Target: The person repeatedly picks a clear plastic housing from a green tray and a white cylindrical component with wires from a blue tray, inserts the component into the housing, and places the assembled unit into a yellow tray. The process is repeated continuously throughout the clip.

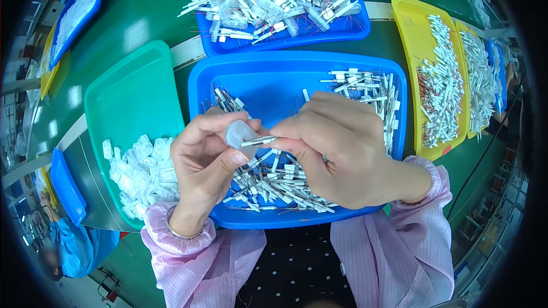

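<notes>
My left hand [202, 157] is closed on a translucent white plastic cup-shaped piece [237, 133], its round side tilted up. Between thumb and fingers my right hand [342, 148] pinches a thin rod-like part [260, 141] with a white end and a dark metal-looking middle. The white end of that rod meets the cup-shaped piece; whether it is inside or only against it I cannot tell. Both hands are over a blue tray [257, 61], where several similar white-and-dark rods [279, 185] lie in loose heaps. My right fingers partly hide the rod.
Left of my hands a green tray [128, 80] holds a pile of clear plastic pieces [145, 165]. Beyond sits another blue tray [285, 40] heaped with white parts and red wires. Yellow trays [408, 34] of white rods stand right. A person in blue [85, 248] is at far left.
</notes>
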{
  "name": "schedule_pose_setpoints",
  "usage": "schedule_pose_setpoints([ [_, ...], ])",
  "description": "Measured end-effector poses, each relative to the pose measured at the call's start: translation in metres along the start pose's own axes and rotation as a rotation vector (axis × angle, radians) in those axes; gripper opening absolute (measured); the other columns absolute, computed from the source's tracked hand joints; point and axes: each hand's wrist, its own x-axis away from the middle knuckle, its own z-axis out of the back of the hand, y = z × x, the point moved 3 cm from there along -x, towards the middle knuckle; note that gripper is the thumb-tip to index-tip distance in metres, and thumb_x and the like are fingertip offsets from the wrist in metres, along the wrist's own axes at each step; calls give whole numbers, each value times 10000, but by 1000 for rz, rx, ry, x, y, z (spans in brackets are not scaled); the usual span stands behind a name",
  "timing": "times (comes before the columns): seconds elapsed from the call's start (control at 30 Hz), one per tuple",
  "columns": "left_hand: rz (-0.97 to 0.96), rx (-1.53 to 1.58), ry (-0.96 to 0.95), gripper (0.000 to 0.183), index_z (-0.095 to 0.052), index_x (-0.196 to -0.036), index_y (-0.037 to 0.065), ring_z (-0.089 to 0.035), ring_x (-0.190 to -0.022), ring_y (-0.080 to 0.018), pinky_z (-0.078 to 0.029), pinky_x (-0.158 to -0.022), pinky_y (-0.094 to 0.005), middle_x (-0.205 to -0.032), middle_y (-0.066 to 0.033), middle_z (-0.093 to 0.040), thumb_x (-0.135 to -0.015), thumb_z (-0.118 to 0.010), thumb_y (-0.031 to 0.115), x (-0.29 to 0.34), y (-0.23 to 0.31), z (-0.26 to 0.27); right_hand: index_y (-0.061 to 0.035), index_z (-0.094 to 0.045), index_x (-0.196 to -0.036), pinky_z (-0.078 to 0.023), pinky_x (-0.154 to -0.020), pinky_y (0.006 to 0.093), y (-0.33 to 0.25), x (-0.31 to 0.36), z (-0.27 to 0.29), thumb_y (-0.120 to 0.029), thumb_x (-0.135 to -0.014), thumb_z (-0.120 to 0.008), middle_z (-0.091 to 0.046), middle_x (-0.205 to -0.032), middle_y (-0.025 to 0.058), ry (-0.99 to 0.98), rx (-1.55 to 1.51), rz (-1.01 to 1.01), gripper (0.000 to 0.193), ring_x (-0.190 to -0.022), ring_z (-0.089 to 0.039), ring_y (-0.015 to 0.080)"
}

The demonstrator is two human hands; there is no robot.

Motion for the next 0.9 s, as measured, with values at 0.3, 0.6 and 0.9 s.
schedule_pose_setpoints([
  [0.3,-17,-81,-58,334,-576,-1008,-40,-605,-907,-223,-495,-784,-325,-942,-121,-583,-700,-704,-20,0,0,2,0,-585,-712,-345,-419,314,-1,-5,4,79,-637,-625,-532,-594,77,-65,-133,9,117,-478,-472,219],
  [0.6,-207,-369,-56,331,-592,-974,-41,-596,-840,-227,-490,-740,-330,-901,-142,-591,-680,-735,6,4,4,-1,-6,-545,-744,-353,-414,333,-11,6,-3,31,-583,-605,-459,-579,71,-24,43,127,176,-484,-474,232],
  [0.9,-104,-442,-129,340,-587,-964,-38,-596,-779,-231,-498,-699,-333,-875,-151,-594,-692,-744,95,-1,8,-15,-8,-565,-832,-429,-514,343,-3,26,34,-39,-708,-639,-562,-679,103,-126,-74,-22,148,-592,-559,232],
])
